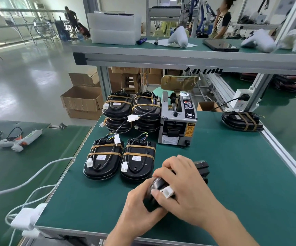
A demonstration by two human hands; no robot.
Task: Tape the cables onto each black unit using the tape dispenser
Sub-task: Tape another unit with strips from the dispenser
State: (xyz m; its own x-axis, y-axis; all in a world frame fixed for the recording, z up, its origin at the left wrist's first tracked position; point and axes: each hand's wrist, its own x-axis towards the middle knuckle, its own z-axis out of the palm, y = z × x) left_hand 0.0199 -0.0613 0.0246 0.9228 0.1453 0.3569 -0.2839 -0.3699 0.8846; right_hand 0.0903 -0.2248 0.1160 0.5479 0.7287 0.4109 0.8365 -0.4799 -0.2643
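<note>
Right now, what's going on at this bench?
A person holds one black unit in both hands on the green mat. The left hand grips its near end from below, and the right hand lies over its top beside a white connector. Two taped units lie flat just beyond the hands, with more stacked behind them, next to the tape dispenser. No tape shows on the held unit.
</note>
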